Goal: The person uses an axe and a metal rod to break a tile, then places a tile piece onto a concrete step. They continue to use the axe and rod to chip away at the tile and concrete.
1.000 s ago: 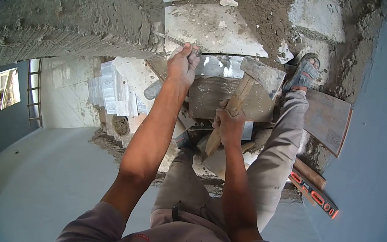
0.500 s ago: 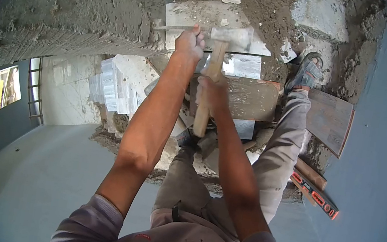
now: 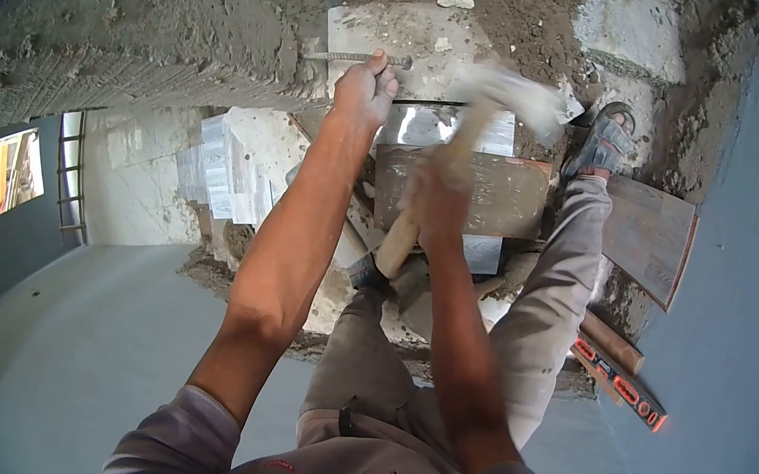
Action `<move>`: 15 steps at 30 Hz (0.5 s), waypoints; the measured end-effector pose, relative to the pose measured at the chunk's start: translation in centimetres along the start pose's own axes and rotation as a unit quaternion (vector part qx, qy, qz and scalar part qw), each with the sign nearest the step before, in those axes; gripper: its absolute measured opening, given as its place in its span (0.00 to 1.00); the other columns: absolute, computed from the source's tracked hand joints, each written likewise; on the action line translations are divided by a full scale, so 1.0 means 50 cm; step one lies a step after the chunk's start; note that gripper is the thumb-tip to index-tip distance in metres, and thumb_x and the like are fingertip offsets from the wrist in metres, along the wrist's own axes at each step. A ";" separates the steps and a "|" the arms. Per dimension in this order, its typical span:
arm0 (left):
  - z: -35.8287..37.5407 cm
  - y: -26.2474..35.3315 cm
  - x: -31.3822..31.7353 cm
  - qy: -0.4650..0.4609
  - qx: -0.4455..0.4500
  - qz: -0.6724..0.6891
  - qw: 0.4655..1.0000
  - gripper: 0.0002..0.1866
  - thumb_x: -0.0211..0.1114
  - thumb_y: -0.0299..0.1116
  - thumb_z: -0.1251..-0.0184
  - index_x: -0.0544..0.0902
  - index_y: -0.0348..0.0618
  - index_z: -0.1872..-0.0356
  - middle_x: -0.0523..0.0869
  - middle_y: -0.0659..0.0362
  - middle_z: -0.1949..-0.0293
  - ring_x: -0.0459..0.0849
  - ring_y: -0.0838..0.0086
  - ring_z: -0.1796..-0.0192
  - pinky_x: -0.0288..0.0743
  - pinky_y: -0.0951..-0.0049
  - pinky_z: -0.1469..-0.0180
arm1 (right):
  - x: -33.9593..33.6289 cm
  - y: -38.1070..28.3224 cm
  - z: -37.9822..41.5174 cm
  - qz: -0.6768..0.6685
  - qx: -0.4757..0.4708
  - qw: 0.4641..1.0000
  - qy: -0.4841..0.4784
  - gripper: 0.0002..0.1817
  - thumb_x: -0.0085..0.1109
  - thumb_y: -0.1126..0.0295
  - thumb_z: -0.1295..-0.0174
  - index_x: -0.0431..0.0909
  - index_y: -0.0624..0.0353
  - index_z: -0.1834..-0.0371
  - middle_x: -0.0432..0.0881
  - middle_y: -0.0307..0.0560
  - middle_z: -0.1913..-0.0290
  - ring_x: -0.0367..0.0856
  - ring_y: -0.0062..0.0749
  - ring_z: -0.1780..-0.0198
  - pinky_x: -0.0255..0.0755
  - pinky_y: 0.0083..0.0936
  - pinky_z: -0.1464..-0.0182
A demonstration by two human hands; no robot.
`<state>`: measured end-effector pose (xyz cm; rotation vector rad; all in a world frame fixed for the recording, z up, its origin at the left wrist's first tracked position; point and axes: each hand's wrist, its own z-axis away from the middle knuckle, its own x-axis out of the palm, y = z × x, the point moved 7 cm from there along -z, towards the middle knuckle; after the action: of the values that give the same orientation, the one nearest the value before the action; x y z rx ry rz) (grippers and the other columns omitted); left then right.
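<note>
My left hand (image 3: 363,94) is closed around a thin ribbed steel rod (image 3: 327,56), which lies sideways. The rod's left end meets the rough mortar face of the wall (image 3: 186,18); its right end sticks out past my fingers. In my right hand (image 3: 440,197) is a hammer (image 3: 400,240) with a thick wooden handle. The pale hammer head, smeared by motion, is to the right of the rod's end and apart from it. Below the hammer lies a dusty wood-look tile (image 3: 505,197).
A second wood-look tile (image 3: 648,235) lies beside my sandalled foot (image 3: 604,139). A spirit level (image 3: 620,382) rests at the lower right. Stacked tile pieces (image 3: 231,169) lie on the left. Loose soil and rubble (image 3: 532,23) cover the ground ahead.
The hammer has swung right, away from the rod's end, and its handle now tilts. My left hand has dropped slightly left with the rod still in it.
</note>
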<state>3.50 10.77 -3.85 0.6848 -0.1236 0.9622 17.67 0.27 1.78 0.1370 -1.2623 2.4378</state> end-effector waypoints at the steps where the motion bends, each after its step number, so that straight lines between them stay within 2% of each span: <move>1: 0.001 0.001 -0.001 0.003 0.001 0.001 1.000 0.02 0.56 0.30 0.42 0.75 0.45 0.70 0.73 0.64 0.77 0.69 0.78 0.75 0.67 0.77 0.71 | -0.020 0.007 0.005 -0.082 0.010 0.993 0.087 0.07 0.50 0.73 0.49 0.69 0.62 0.67 0.69 0.42 0.84 0.69 0.28 0.87 0.67 0.28 0.84; 2: 0.006 -0.001 -0.003 -0.001 -0.001 -0.001 1.000 0.02 0.56 0.30 0.42 0.74 0.45 0.70 0.74 0.64 0.77 0.70 0.78 0.76 0.67 0.77 0.70 | -0.014 0.042 0.000 -0.082 0.015 0.993 0.086 0.07 0.50 0.73 0.49 0.69 0.62 0.67 0.69 0.42 0.84 0.69 0.28 0.87 0.67 0.28 0.84; 3: 0.012 -0.001 -0.004 -0.007 -0.003 -0.004 1.000 0.02 0.56 0.30 0.42 0.74 0.45 0.71 0.74 0.64 0.77 0.71 0.78 0.76 0.67 0.76 0.70 | -0.015 0.045 -0.007 0.109 -0.169 0.969 0.145 0.07 0.50 0.73 0.48 0.68 0.62 0.66 0.69 0.42 0.84 0.69 0.28 0.87 0.67 0.27 0.84; 4: 0.006 -0.001 -0.011 -0.009 -0.002 -0.004 1.000 0.02 0.56 0.30 0.42 0.74 0.45 0.71 0.74 0.64 0.77 0.71 0.78 0.76 0.67 0.76 0.70 | 0.009 0.046 -0.002 0.291 -0.347 0.870 0.193 0.08 0.49 0.73 0.48 0.68 0.63 0.66 0.69 0.42 0.84 0.69 0.27 0.86 0.67 0.26 0.84; 5: -0.009 -0.004 -0.018 -0.019 -0.003 0.009 1.000 0.01 0.56 0.29 0.42 0.74 0.45 0.70 0.75 0.64 0.77 0.71 0.78 0.76 0.68 0.76 0.69 | 0.045 0.035 0.022 0.452 -0.500 0.702 0.229 0.08 0.49 0.73 0.48 0.68 0.63 0.65 0.69 0.42 0.84 0.69 0.27 0.86 0.67 0.25 0.84; 6: -0.016 -0.005 -0.017 -0.029 -0.005 0.020 0.999 0.01 0.56 0.29 0.42 0.74 0.45 0.70 0.75 0.64 0.77 0.72 0.78 0.76 0.68 0.76 0.69 | 0.036 0.012 0.029 0.452 -0.503 0.699 0.232 0.08 0.49 0.73 0.48 0.68 0.63 0.65 0.69 0.42 0.84 0.69 0.27 0.86 0.67 0.25 0.84; 7: -0.013 -0.001 -0.013 -0.033 -0.005 0.018 0.999 0.01 0.56 0.29 0.42 0.74 0.45 0.70 0.75 0.64 0.77 0.72 0.78 0.76 0.68 0.76 0.69 | 0.012 0.030 -0.017 0.293 -0.249 0.920 0.078 0.08 0.49 0.73 0.48 0.68 0.63 0.66 0.69 0.42 0.84 0.69 0.28 0.86 0.67 0.26 0.83; 8: -0.011 0.007 -0.009 -0.037 -0.005 0.017 0.999 0.01 0.55 0.28 0.41 0.74 0.45 0.70 0.75 0.63 0.77 0.72 0.78 0.75 0.68 0.75 0.69 | 0.038 0.072 -0.013 0.086 0.043 0.991 -0.092 0.07 0.50 0.73 0.48 0.68 0.62 0.66 0.69 0.42 0.84 0.70 0.28 0.85 0.67 0.26 0.82; 9: -0.008 0.009 -0.012 -0.036 -0.008 0.017 0.999 0.01 0.54 0.28 0.41 0.74 0.44 0.70 0.75 0.62 0.77 0.72 0.78 0.75 0.69 0.75 0.68 | 0.035 0.019 0.014 0.068 0.002 0.997 -0.046 0.05 0.51 0.74 0.50 0.69 0.61 0.70 0.68 0.41 0.84 0.69 0.27 0.85 0.66 0.25 0.82; 10: -0.004 0.007 -0.017 -0.030 -0.010 0.018 0.999 0.01 0.54 0.28 0.41 0.74 0.44 0.70 0.75 0.62 0.77 0.72 0.78 0.75 0.69 0.75 0.68 | 0.035 0.036 0.011 0.070 0.009 0.996 -0.046 0.05 0.51 0.74 0.50 0.69 0.61 0.70 0.68 0.41 0.84 0.69 0.27 0.85 0.66 0.25 0.82; 11: -0.004 0.009 -0.015 -0.031 -0.021 0.026 0.999 0.01 0.53 0.27 0.41 0.74 0.44 0.69 0.76 0.62 0.76 0.73 0.77 0.74 0.69 0.74 0.68 | 0.016 0.058 -0.003 -0.093 -0.004 0.995 0.046 0.04 0.51 0.75 0.51 0.69 0.61 0.71 0.68 0.41 0.84 0.69 0.26 0.85 0.65 0.24 0.83; 12: -0.002 0.012 -0.013 -0.033 -0.029 0.033 0.998 0.02 0.53 0.27 0.40 0.74 0.44 0.68 0.76 0.61 0.75 0.74 0.76 0.73 0.69 0.74 0.67 | 0.002 0.083 -0.004 -0.253 -0.018 0.957 0.138 0.04 0.52 0.75 0.51 0.70 0.61 0.72 0.69 0.41 0.84 0.69 0.24 0.86 0.64 0.22 0.84; 13: -0.004 0.007 -0.024 -0.032 -0.031 0.032 0.999 0.02 0.53 0.27 0.40 0.74 0.44 0.68 0.76 0.61 0.75 0.74 0.76 0.73 0.69 0.74 0.67 | 0.011 0.099 0.003 -0.253 -0.017 0.957 0.139 0.04 0.52 0.75 0.51 0.70 0.61 0.72 0.69 0.41 0.84 0.69 0.24 0.86 0.64 0.22 0.84; 14: -0.007 0.007 -0.017 -0.060 -0.015 0.041 0.997 0.02 0.52 0.27 0.40 0.73 0.44 0.67 0.76 0.60 0.73 0.75 0.75 0.72 0.70 0.73 0.67 | 0.037 0.082 0.000 0.032 -0.066 0.995 0.073 0.04 0.52 0.75 0.52 0.71 0.61 0.72 0.70 0.41 0.83 0.70 0.23 0.85 0.64 0.22 0.84; 15: -0.006 0.014 0.003 -0.091 0.001 0.049 0.995 0.03 0.52 0.27 0.39 0.73 0.43 0.66 0.77 0.59 0.72 0.76 0.74 0.71 0.70 0.73 0.66 | 0.069 0.061 0.000 0.314 -0.111 0.943 0.004 0.05 0.52 0.75 0.52 0.71 0.62 0.72 0.71 0.41 0.81 0.70 0.22 0.84 0.64 0.21 0.84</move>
<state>2.96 11.30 -3.68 0.7731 -0.3195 0.9925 13.33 -0.29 0.33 -0.4014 -1.7759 2.7593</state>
